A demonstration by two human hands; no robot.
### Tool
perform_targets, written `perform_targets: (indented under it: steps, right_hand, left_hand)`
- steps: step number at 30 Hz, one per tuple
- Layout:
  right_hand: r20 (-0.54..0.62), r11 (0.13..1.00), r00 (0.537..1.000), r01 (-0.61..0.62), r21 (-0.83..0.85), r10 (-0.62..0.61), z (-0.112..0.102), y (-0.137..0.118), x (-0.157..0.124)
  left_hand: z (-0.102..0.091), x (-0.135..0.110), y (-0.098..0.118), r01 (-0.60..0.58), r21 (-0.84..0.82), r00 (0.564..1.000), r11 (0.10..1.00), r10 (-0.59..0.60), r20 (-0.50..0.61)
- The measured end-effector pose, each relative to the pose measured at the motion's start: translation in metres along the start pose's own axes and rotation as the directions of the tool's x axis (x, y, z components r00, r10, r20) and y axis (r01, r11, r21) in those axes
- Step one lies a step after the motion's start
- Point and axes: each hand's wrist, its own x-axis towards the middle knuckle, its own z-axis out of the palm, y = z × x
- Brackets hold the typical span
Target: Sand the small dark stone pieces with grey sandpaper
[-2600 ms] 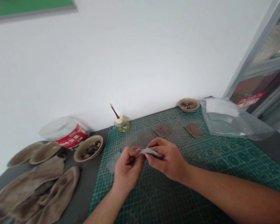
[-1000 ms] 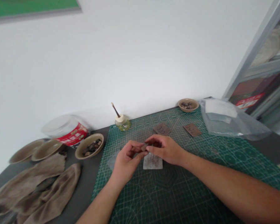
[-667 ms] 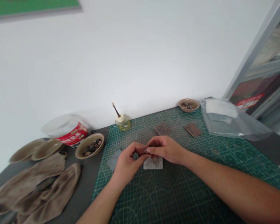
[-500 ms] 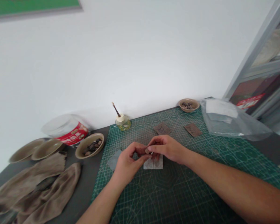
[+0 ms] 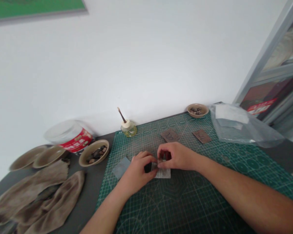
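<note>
My left hand [image 5: 140, 170] and my right hand [image 5: 177, 156] meet over a small pale grey square sheet [image 5: 165, 174] lying on a green cutting mat [image 5: 141, 208]. Thumb and fingers of the right hand are pinched on a small brown stone-like piece [image 5: 160, 160], mostly covered by the fingers. The left hand's thumb and fingertips are closed against the same spot; what they grip is hidden. A bluish-grey sheet [image 5: 121, 167] lies just left of my left hand.
Behind my hands lie two brown marked cards [image 5: 170, 135]. A glass jar [image 5: 129, 129] with a brush stands near the wall. Bowls of small stones [image 5: 94, 152] are left and far right [image 5: 197, 110]. Brown cloth [image 5: 39, 191], a plastic tub [image 5: 69, 135] and a clear bag [image 5: 244, 126] flank the mat.
The fingers have turned downward, and the small brown piece has come lower toward the grey square sheet. My left hand has tilted over, with its fingers further forward.
</note>
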Motion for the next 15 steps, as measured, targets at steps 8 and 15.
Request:
perform_targets:
  steps: [8, 15]
  right_hand:
    - [0.115, 0.966, 0.989, 0.122, -0.228, -0.098, 0.0008, 0.0036, 0.0008]
    - [0.115, 0.949, 0.988, 0.136, -0.284, -0.107, 0.0007, 0.0064, 0.0002]
  left_hand:
    - [0.0005, -0.0011, 0.0001, 0.041, 0.094, 0.997, 0.995, -0.048, 0.066]
    - [0.001, -0.0033, 0.0034, 0.067, 0.093, 0.994, 0.993, -0.075, 0.082]
